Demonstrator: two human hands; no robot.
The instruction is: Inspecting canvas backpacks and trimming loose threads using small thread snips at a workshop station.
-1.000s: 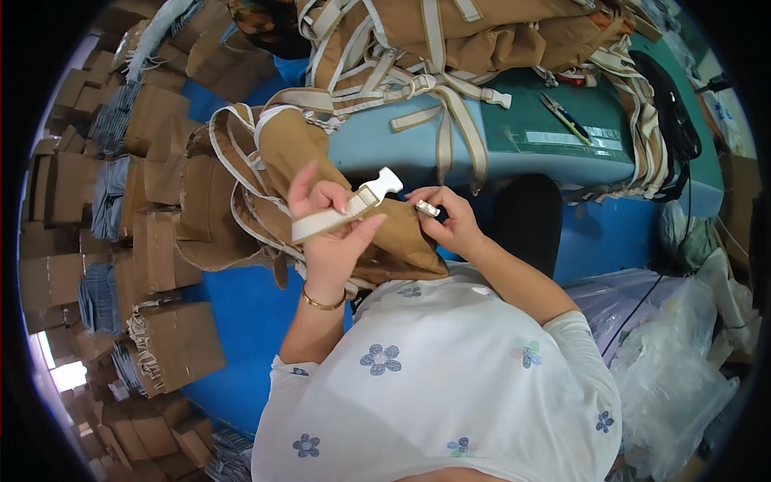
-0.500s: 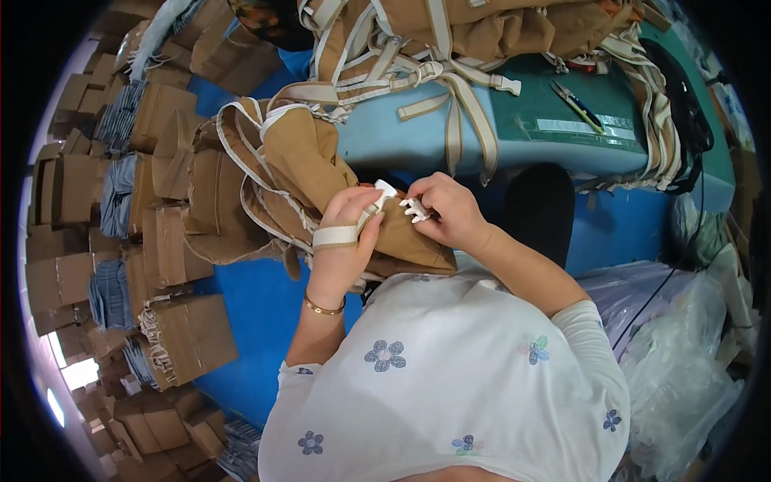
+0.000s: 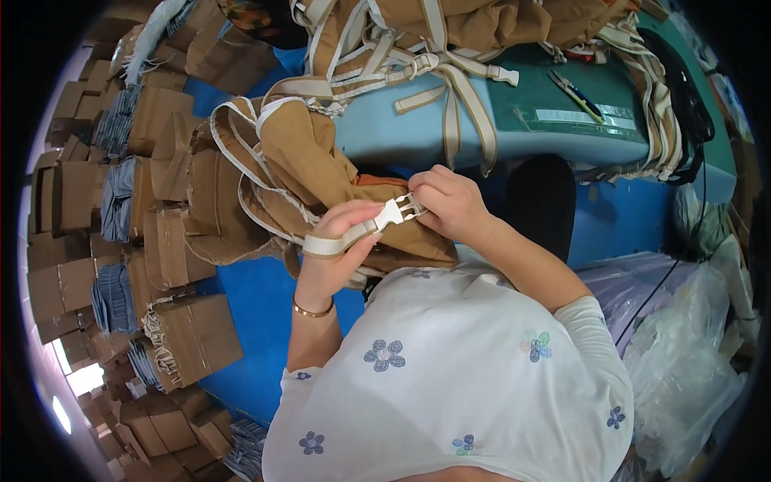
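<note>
My left hand (image 3: 336,261) is closed on the white plastic socket half (image 3: 391,214) of a side-release buckle. A cream webbing strap (image 3: 324,245) runs from this half across my fingers. Pinched in my right hand (image 3: 454,207) is the pronged half (image 3: 412,206), its prongs at the socket's mouth and partly visible outside it. Whether they have clicked in, I cannot tell. Under both hands lies a tan fabric bag (image 3: 299,153) with white-edged straps, resting on my lap and spreading to the left. A bit of orange fabric (image 3: 373,181) shows just above the buckle.
Ahead is a blue-green table (image 3: 401,128) bearing more tan bags (image 3: 498,24), dangling straps (image 3: 458,104) and thread snips (image 3: 577,95). Cardboard boxes (image 3: 193,337) and grey-blue bundles (image 3: 112,297) crowd the left. Clear plastic bags (image 3: 683,361) lie at the right, beside a black cable (image 3: 654,309).
The two buckle halves were apart and now meet end to end. My left hand has turned and shifted slightly left and down, showing the socket's flat face.
</note>
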